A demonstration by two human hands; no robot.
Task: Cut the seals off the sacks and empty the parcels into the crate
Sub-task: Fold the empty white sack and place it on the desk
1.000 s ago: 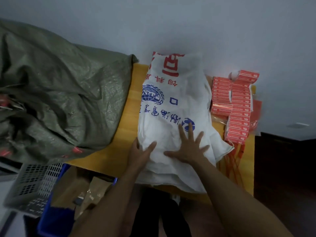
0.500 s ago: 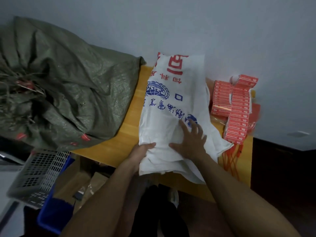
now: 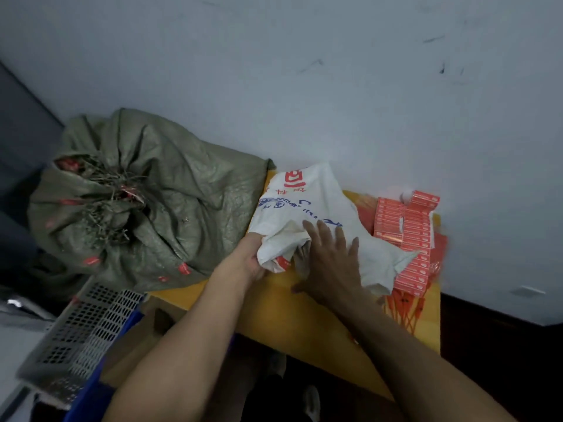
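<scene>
A white woven sack point(image 3: 320, 202), printed in red and blue, lies crumpled on the yellow wooden surface point(image 3: 304, 324) with its far end against the wall point(image 3: 304, 86). Its near edge is folded up and bunched. The left hand point(image 3: 248, 263) grips this bunched edge from the left, with the fabric draped over its fingers so that they are largely hidden. The right hand point(image 3: 330, 263) lies flat on the sack just beside the left hand, palm down, fingers straight and spread, its thumb on the bare surface.

To the left of the white sack and touching it sits a bulging green woven sack point(image 3: 182, 214). Its mouth is gathered shut in a tangle of strands, and small red seals point(image 3: 184, 268) dot its cloth. It covers the left end of the surface.

Below the surface's near-left edge stands a blue crate point(image 3: 88, 391) holding brown parcels point(image 3: 137, 345). A grey perforated basket point(image 3: 82, 327) lies tilted over the crate's left side.

To the right of the white sack, and partly under its corner, are stacked strips of red labels point(image 3: 411, 236). Thin red plastic ties point(image 3: 405, 309) trail from them along the surface's right edge. A dark cabinet point(image 3: 502, 360) stands to the right of the surface.
</scene>
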